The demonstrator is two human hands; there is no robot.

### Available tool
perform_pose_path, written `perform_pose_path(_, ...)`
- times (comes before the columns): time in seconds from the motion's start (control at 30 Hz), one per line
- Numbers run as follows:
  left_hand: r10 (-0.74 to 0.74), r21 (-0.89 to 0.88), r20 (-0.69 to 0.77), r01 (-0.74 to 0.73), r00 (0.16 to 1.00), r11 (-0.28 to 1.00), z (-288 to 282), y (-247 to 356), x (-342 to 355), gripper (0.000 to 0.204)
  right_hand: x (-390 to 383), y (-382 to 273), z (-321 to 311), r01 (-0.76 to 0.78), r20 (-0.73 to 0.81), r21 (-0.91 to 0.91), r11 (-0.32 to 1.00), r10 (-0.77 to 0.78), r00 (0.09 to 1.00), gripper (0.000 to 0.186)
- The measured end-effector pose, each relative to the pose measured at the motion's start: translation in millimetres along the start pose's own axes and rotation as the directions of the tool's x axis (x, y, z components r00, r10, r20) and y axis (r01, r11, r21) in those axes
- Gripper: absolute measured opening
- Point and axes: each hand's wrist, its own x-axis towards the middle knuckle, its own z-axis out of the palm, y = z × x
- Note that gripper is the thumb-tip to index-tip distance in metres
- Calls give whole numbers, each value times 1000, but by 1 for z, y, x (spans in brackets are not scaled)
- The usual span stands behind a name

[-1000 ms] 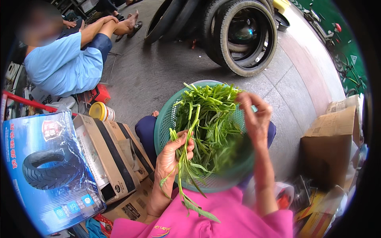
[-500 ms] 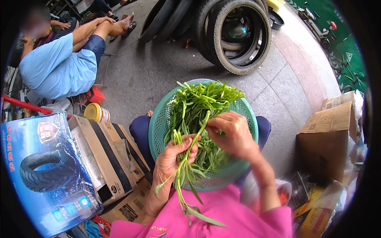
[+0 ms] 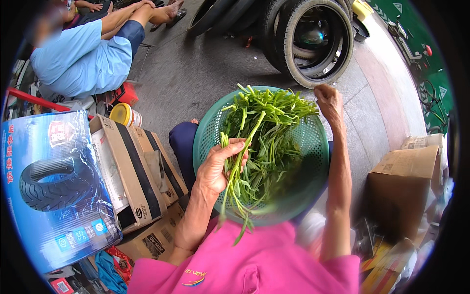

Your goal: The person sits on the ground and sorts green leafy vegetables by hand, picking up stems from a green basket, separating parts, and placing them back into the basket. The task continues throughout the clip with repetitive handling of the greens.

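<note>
A green plastic basket (image 3: 211, 128) with perforated walls rests on my lap, heaped with leafy green stalks (image 3: 276, 105) that look like water spinach. Above its left part, my left hand (image 3: 215, 167) is closed round a few stalks of the same water spinach (image 3: 254, 128); their cut ends point up and away and the leaves hang toward my pink shirt. My right hand (image 3: 329, 102) is raised past the basket's far right rim, fingers curled together. Whatever lies between those fingers, if anything, is hidden.
Tyres (image 3: 289, 44) stand on the paving ahead. Cardboard boxes (image 3: 132, 171) and a blue tyre box (image 3: 61, 191) crowd my left; another cardboard box (image 3: 404, 181) is at right. A person in light blue (image 3: 83, 63) sits at far left, near a yellow-lidded tub (image 3: 125, 115).
My right hand has left the stalks by my left hand and swung outward and away to the basket's far right. The left hand still grips its stalks. The view has shifted slightly.
</note>
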Motion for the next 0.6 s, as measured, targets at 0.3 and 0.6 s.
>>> perform_pose_path(0.3,-59,-56,14,60,998,997,-15,4,11,24,5,35,29,-283,558,435,855,-9,830,36)
perform_pose_path(0.6,-108,-274,57,120,993,954,-26,-1,29,22,2,32,17,-217,242,449,867,116,963,32)
